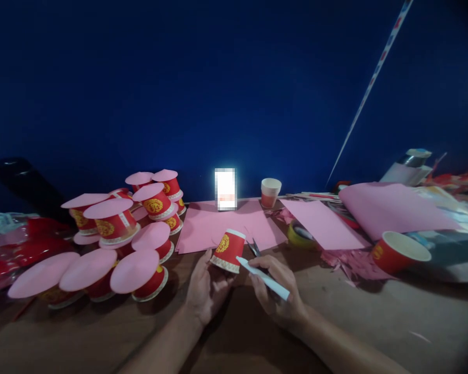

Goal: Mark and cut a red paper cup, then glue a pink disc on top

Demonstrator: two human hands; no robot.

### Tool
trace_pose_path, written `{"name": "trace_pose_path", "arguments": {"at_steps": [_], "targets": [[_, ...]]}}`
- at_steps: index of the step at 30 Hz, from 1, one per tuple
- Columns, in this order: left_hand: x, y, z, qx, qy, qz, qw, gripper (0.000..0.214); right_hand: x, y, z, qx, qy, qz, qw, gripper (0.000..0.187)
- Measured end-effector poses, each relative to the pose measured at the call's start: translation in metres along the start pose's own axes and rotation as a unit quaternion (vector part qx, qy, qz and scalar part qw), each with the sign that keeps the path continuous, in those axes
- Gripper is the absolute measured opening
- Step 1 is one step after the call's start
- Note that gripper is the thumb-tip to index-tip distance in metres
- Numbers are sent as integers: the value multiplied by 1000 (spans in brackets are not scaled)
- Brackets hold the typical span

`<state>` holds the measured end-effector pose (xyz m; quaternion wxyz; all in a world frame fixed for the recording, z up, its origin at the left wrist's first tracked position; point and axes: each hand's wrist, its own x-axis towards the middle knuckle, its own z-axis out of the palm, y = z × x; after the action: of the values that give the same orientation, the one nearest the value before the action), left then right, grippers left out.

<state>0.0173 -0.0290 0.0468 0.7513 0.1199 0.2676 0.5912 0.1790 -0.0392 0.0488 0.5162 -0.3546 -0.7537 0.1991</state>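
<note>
1. We face flat, rectangular pink paper sheets [203, 226]
2. Our left hand [203, 293] grasps a red, gold-printed, tapered paper cup [233, 250], upside down, before the sheets
3. Our right hand [286, 278] grips a slim, pale-blue plastic pen [271, 283], tip by the cup

On the desk [81, 332], disc-topped cups [117, 226] crowd the left, paper sheets [218, 223] lie behind the held cup [231, 250] and marker [275, 285], stacked cups [270, 195] stand at their back right, and scraps [354, 265] and a single cup [393, 259] sit farther right.
</note>
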Motion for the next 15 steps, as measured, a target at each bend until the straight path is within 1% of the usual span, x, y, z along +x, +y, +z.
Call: {"name": "trace_pose_path", "arguments": {"at_steps": [3, 6, 10, 15], "targets": [[0, -1, 1, 3, 4, 8, 1000, 24, 0, 0, 0, -9, -2, -9, 1000, 18], [-1, -1, 3, 7, 23, 18, 1000, 20, 1, 1, 0, -10, 1, -21, 1000, 17], [0, 1, 3, -10, 47, 17, 999, 19, 2, 0, -1, -20, 8, -12, 1000, 13], [1, 2, 2, -34, 61, 12, 997, 16, 2, -1, -1, -13, 7, -7, 1000, 11]]}}
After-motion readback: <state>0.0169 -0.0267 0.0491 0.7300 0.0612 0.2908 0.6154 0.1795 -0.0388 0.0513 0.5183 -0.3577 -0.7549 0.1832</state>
